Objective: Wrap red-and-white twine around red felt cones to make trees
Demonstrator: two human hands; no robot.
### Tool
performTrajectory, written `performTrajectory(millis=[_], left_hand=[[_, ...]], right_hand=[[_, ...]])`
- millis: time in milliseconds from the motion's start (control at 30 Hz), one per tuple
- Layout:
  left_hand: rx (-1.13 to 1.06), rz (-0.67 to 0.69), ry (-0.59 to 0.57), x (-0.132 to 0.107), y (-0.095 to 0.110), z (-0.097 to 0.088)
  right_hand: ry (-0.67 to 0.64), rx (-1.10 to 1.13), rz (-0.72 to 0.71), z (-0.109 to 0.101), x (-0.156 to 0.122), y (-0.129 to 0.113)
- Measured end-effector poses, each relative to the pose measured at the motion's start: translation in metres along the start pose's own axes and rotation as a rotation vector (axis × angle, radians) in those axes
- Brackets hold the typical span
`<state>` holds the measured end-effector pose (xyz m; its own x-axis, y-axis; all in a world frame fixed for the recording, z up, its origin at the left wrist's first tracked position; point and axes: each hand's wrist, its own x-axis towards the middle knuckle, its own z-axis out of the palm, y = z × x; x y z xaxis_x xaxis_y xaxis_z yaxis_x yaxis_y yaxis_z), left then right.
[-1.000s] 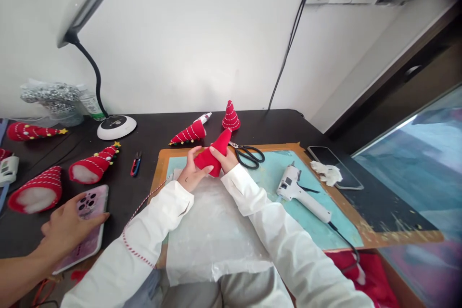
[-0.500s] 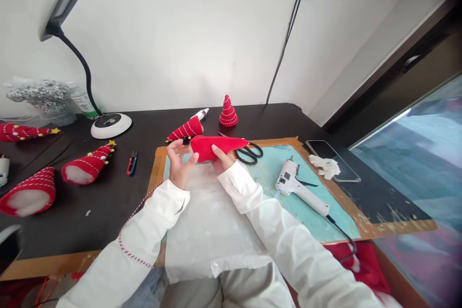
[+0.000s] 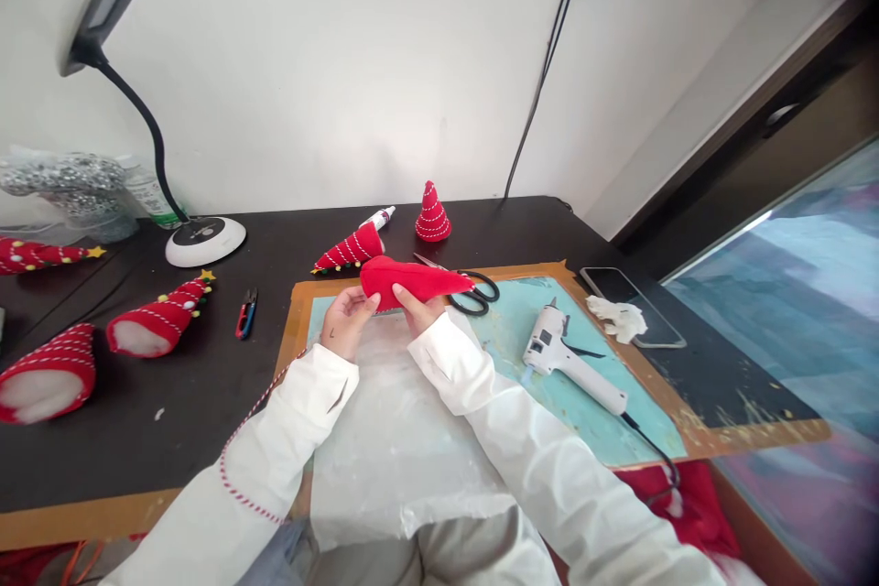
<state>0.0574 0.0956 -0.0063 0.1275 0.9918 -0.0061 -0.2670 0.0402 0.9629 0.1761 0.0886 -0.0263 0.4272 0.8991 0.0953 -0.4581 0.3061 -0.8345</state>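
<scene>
A plain red felt cone [image 3: 405,279] lies sideways between my hands, its tip pointing right. My left hand [image 3: 347,316] grips its wide end, thumb in front and fingers behind. Near the middle of its lower edge, my right hand [image 3: 420,309] pinches the felt with the thumb on top. A red-and-white cord [image 3: 237,485] trails along my left sleeve; its upper end is hidden by the left hand. Just behind the cone lie black-handled scissors [image 3: 473,298] and a red cone wound with white cord [image 3: 350,249]. Another corded cone [image 3: 432,218] stands upright farther back.
A white glue gun [image 3: 573,362] lies on the blue mat [image 3: 508,343], right of a translucent sheet [image 3: 391,439]. Beyond it are a phone [image 3: 635,302] and crumpled white tissue [image 3: 618,319]. Leftward are thread snips [image 3: 245,313], stuffed cones [image 3: 161,316] and a lamp base [image 3: 206,241].
My left hand's fingers have closed in around the cone's wide end, where they were spread before. The right hand keeps its pinch. The view has shifted slightly.
</scene>
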Motion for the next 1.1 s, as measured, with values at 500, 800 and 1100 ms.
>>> performTrajectory(millis=[500,800,1100], left_hand=[[0.038,0.057,-0.308,0.0,0.006,-0.01],[-0.054,-0.178,-0.395,0.009,0.019,-0.028],[-0.098,-0.285,-0.568,-0.009,0.031,-0.03]], right_hand=[[-0.089,-0.721,-0.116,0.01,-0.01,-0.046],[-0.01,-1.014,-0.398,-0.004,-0.007,-0.084],[-0.437,-0.239,-0.123,0.013,-0.002,-0.05]])
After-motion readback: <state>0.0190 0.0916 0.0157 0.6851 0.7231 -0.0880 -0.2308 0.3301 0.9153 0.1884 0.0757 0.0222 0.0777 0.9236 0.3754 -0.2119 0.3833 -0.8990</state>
